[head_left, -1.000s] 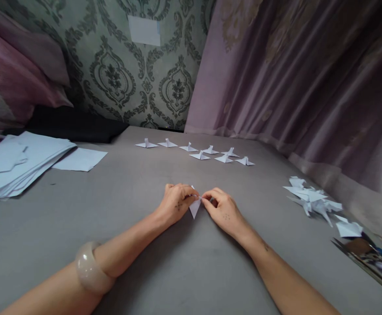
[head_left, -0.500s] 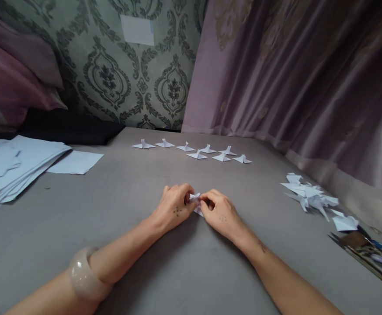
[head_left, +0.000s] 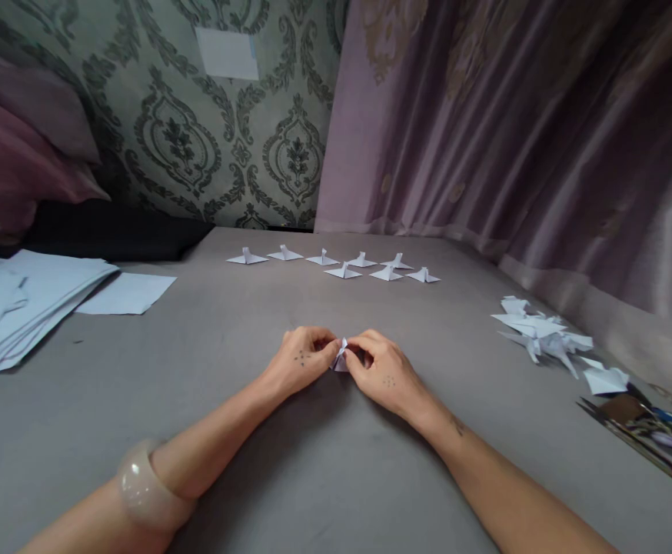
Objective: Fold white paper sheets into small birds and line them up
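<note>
A small folded white paper piece (head_left: 341, 361) is pinched between my two hands over the middle of the grey surface (head_left: 237, 477). My left hand (head_left: 304, 359) grips its left side with thumb and fingers, and a pale bangle circles that forearm. On the other side, my right hand (head_left: 383, 371) pinches the paper, its thumb near the centre fold. The fingers hide much of the paper, so its full shape cannot be made out. Beyond the hands, several folded paper figures (head_left: 343, 271) with flat spread wings stand in two loose rows.
At the left lies a stack of white paper (head_left: 41, 308) with a loose sheet (head_left: 131, 294) beside it. A pile of folded paper figures (head_left: 537, 331) sits at the right, near the curtain (head_left: 428, 154). Closer in are scissors and small tools (head_left: 639, 431). A black cloth (head_left: 111, 231) lies behind the stack.
Both hands have stayed near the same spot, the fingers shifting on the paper. A peak of the paper now points up between the thumbs. The view has shifted slightly.
</note>
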{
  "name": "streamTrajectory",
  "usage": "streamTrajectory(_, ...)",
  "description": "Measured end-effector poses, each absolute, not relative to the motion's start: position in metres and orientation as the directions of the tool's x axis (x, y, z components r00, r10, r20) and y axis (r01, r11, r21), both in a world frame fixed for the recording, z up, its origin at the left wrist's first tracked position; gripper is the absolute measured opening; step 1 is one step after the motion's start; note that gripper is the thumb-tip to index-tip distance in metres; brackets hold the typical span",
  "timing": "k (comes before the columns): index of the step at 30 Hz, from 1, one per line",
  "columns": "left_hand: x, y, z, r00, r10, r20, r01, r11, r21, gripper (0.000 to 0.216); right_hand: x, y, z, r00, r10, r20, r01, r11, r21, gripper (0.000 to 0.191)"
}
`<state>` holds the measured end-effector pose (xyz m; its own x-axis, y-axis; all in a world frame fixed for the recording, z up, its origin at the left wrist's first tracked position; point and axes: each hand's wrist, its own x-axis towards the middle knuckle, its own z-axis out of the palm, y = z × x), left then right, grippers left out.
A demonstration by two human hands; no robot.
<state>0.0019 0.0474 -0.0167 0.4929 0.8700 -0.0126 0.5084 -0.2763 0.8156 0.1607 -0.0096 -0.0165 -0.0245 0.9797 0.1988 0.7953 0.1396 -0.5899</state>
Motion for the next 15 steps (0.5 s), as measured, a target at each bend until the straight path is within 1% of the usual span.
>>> streamTrajectory(7,0.0005,0.0515,-0.0201,0.509,0.860,-0.022,0.478,-0.261,0.839,0.037,0.1605,-0.0080,-0.0151,-0.043,0.977,0.208,0.779,0.163,-0.606,0.022)
streamTrajectory(11,-0.0005,0.0534,-0.0227,0.508,0.861,-0.017,0.446,-0.246,0.861,0.034,0.1614,-0.0063,-0.0159,-0.037,0.972,0.232,0.751,0.180,-0.635,0.023)
streamTrajectory(15,-0.0008,0.0562,-0.0231,0.503,0.864,-0.019,0.442,-0.238,0.865,0.030,0.1616,-0.0045,-0.0171,-0.034,0.970,0.243,0.752,0.185,-0.633,0.025)
